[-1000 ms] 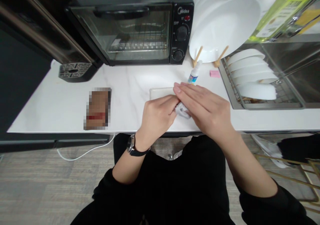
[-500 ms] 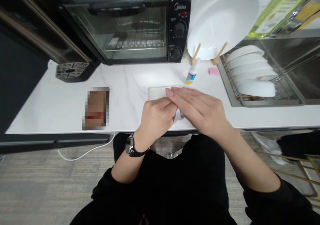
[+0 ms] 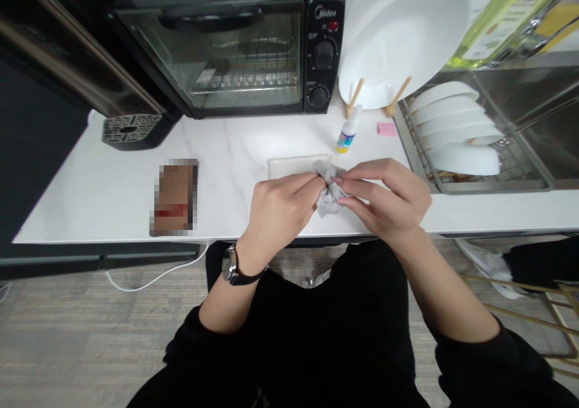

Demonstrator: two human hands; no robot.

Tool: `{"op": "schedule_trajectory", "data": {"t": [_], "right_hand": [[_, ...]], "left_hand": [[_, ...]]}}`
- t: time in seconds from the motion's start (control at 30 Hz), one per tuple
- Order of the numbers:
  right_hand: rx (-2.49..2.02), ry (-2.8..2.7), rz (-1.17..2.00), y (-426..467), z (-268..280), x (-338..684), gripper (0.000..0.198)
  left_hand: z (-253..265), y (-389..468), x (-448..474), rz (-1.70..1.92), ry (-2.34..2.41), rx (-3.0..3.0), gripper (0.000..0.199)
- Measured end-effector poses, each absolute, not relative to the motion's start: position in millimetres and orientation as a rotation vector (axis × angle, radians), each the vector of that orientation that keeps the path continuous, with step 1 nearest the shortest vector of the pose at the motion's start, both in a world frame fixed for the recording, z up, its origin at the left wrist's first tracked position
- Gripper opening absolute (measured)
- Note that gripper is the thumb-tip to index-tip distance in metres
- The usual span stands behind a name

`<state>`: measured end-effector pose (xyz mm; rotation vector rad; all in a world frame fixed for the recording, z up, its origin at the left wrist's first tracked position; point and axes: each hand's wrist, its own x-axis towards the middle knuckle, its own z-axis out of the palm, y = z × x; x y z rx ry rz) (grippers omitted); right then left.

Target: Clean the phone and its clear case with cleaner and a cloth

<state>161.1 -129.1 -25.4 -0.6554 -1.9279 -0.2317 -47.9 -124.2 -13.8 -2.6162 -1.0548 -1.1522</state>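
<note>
A crumpled light-grey cloth is bunched between my two hands above the front of the white counter. My left hand, with a watch on its wrist, is closed around the cloth's left side. From the right, my right hand pinches the cloth with thumb and fingertips, its other fingers curled. Just behind the hands lies a flat, whitish, see-through case, its near part covered by my left hand. A small white spray bottle with a blue and yellow label stands behind the cloth.
A black toaster oven stands at the back, beside upright white plates on a wooden rack. White bowls sit in a wire rack at the sink. A small pink piece and a pixelated flat object lie on the counter.
My right hand has lifted off the top of my left hand and moved right, its fingers now pinching the cloth. The grey cloth, mostly covered before, shows between the hands.
</note>
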Motion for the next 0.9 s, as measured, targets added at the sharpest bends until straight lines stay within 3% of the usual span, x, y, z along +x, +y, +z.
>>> {"op": "schedule_trajectory", "data": {"t": [0.1, 0.2, 0.3, 0.5, 0.67, 0.9], "right_hand": [[-0.698, -1.954, -0.162, -126, -19, 164, 0.020], [-0.814, -1.956, -0.182, -124, -12, 166, 0.017], [-0.981, -1.876, 0.001, -121, -10, 166, 0.019], [-0.894, -1.719, 0.690, -106, -21, 167, 0.033], [-0.897, -1.613, 0.709, -103, -26, 167, 0.032], [-0.879, -1.564, 0.705, -102, -38, 159, 0.039]], "left_hand": [[-13, -122, -44, -1.207, -1.122, -2.600, 0.027], [-11, -120, -40, -1.432, -1.242, -2.554, 0.010], [-11, -117, -38, -1.526, -1.357, -2.523, 0.024], [-10, -112, -38, -1.322, -1.285, -2.557, 0.037], [-8, -109, -38, -1.134, -1.233, -2.570, 0.028], [-6, -108, -46, -1.180, -1.224, -2.713, 0.036]]}}
